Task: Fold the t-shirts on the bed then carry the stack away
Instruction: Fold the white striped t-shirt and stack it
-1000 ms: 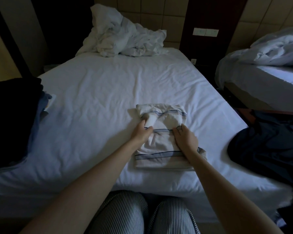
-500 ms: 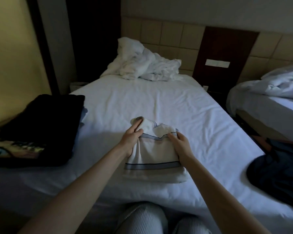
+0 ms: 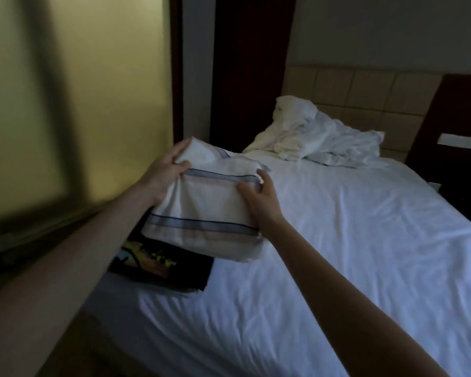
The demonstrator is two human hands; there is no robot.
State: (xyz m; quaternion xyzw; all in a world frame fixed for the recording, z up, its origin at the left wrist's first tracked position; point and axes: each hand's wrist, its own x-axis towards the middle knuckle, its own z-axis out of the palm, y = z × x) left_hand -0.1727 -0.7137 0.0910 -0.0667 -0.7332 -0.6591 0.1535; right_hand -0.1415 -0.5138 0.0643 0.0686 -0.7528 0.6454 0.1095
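Note:
A folded white t-shirt with blue stripes [image 3: 201,205] is held between both my hands above the left edge of the bed [image 3: 351,240]. My left hand [image 3: 166,172] grips its far left corner, thumb on top. My right hand [image 3: 259,202] holds its right edge, thumb on top and fingers curled round the side. Under the shirt lies a folded black t-shirt with a yellow print [image 3: 158,262], on top of other folded clothes at the bed's left side. The striped shirt partly covers it; I cannot tell whether they touch.
A crumpled white duvet [image 3: 316,137] lies at the head of the bed, against a tan padded headboard [image 3: 365,93]. A yellow-lit wall or panel [image 3: 79,104] stands close on the left. Dark wood panels rise behind the bed.
Both hands lifted the folded striped shirt off the middle of the bed and carried it left, over the black shirt. My view swung left with it.

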